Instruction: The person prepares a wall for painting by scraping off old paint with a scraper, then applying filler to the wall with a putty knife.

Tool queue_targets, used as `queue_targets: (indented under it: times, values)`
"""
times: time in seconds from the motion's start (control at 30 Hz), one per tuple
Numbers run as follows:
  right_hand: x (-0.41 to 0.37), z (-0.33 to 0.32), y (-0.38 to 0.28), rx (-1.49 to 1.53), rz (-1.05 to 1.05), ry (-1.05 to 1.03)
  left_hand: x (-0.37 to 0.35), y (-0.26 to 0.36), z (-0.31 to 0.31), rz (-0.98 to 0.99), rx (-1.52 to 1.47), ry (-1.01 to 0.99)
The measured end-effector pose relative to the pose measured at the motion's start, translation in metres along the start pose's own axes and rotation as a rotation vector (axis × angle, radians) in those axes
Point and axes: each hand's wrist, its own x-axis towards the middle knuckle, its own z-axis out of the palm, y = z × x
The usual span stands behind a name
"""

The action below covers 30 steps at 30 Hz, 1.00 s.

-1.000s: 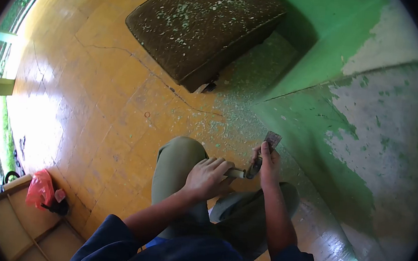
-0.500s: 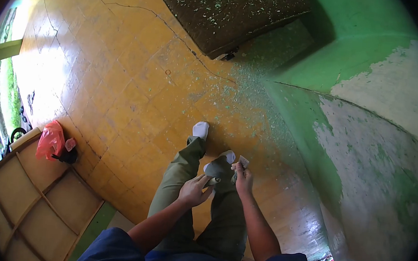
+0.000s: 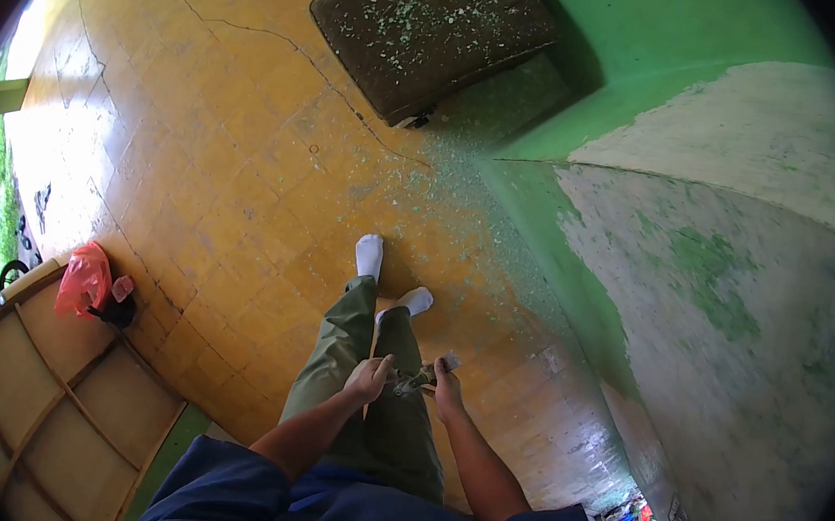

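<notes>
My left hand is closed, its thumb toward a crumpled grey-green thing that spans the gap between my hands. Its kind is too small and blurred to tell. My right hand is closed around what looks like a small scraper, its flat greyish end pointing up past the fingers. The crumpled thing also reaches the fingers of this hand. Both hands are in front of my green trousers, above the tiled floor.
A wall with patchy green paint runs along the right. Paint flakes lie on the floor and on a brown padded seat ahead. To the left are a pink plastic bag and a wood-framed panel.
My hands have come lower and nearer each other, and the crumpled thing now stretches between them. My feet have shifted, and the view has turned a little to the right.
</notes>
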Motion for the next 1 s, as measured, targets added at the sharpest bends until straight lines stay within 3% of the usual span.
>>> queue_targets:
  times: [0.03,0.07,0.13,0.23,0.27,0.33,0.47,0.53,0.57,0.63,0.73,0.8,1.0]
  values:
    - [-0.005,0.002,-0.003,-0.014,0.013,-0.005,-0.002,0.011,-0.003,-0.259,0.04,-0.13]
    - [-0.009,0.004,-0.006,-0.007,0.004,-0.003,-0.002,0.009,0.0,-0.249,0.047,-0.13]
    - [-0.014,0.008,-0.011,-0.101,-0.083,-0.092,-0.005,0.004,0.006,0.136,0.067,0.048]
    - [-0.016,0.016,-0.015,-0.092,-0.167,-0.165,-0.008,0.007,0.001,0.209,0.18,-0.085]
    - [-0.017,0.019,-0.017,-0.092,-0.175,-0.163,-0.009,0.01,-0.002,0.217,0.182,-0.084]
    - [-0.021,0.028,-0.021,-0.067,-0.181,-0.19,-0.011,0.02,-0.008,0.054,0.231,-0.32]
    - [-0.035,0.044,-0.033,-0.158,-0.309,-0.178,-0.015,0.034,-0.018,-0.03,0.159,-0.31]
    - [-0.043,0.054,-0.037,-0.156,-0.357,-0.159,-0.013,0.041,-0.026,-0.087,-0.052,-0.057]
    - [-0.046,0.059,-0.04,-0.153,-0.396,-0.143,-0.013,0.048,-0.031,-0.081,-0.053,-0.055]
    - [-0.055,0.068,-0.052,-0.183,-0.399,-0.172,-0.01,0.064,-0.047,-0.102,-0.327,0.094]
    - [-0.074,0.087,-0.079,-0.252,-0.298,-0.305,0.0,0.085,-0.065,0.009,-0.246,0.193]
    - [-0.076,0.102,-0.09,-0.214,-0.432,-0.281,0.005,0.094,-0.075,0.055,-0.212,0.232]
    - [-0.07,0.102,-0.124,-0.135,-0.535,-0.169,0.034,0.125,-0.093,0.066,-0.106,0.279]
